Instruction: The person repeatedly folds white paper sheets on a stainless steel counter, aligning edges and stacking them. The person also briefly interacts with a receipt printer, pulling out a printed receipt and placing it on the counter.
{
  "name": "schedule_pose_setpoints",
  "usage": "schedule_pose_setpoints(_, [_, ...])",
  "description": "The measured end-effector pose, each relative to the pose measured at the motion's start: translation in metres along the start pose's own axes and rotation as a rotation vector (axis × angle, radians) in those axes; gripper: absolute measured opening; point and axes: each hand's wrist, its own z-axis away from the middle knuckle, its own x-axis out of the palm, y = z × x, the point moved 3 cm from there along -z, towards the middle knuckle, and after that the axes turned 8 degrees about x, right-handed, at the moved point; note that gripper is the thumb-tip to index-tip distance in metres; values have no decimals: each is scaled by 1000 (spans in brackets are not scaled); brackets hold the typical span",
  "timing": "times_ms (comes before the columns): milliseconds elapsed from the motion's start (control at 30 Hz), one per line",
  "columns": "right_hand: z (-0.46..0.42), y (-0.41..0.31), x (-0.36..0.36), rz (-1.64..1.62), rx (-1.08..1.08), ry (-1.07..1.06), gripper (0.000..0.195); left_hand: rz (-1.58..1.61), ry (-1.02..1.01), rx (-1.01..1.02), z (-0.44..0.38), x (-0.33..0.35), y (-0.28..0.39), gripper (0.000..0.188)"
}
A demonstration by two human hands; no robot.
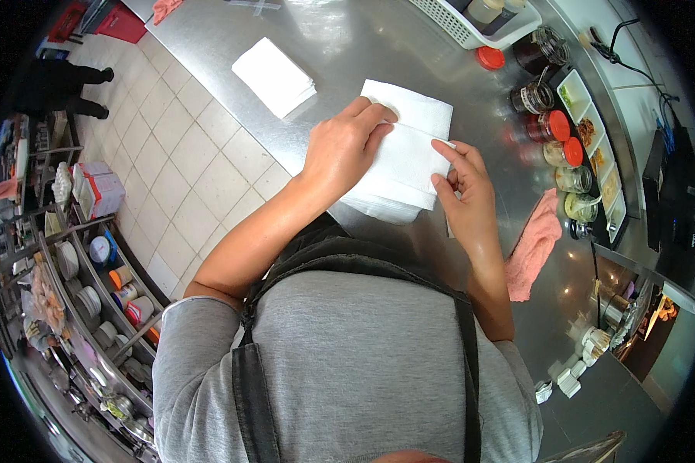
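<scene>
A white paper napkin (pixel 408 153), partly folded, lies before me on the steel worktop, over a stack of thin white sheets (pixel 385 209) whose edge shows below it. My left hand (pixel 350 139) rests on the napkin's upper left part, fingertips bent together against a fold; whether it pinches the paper is hard to tell. My right hand (pixel 466 179) holds the napkin's right edge between thumb and fingers. Farther off to the left, a pile of folded white napkins (pixel 273 77) lies near the worktop's edge, touched by neither hand.
On the right stand glass jars (pixel 573 179), some red-lidded, beside a tray of food compartments (pixel 593 133). A pink cloth (pixel 534 249) lies by my right forearm. A white basket (pixel 469 35) holds bottles. Shelves (pixel 87 289) line the left; a person (pixel 58 87) stands across the tiled floor.
</scene>
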Motion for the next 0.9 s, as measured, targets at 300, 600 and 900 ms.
schedule_pose_setpoints(300, [-4,1,2,21,22,25,43,-13,12,-10,1,6,-5,10])
schedule_pose_setpoints(600, [-2,-2,30,715,-524,-106,52,-322,-157,524,14,4,33,51])
schedule_pose_setpoints(900, [23,4,11,776,-439,-316,61,-321,-409,377,50,6,-4,88])
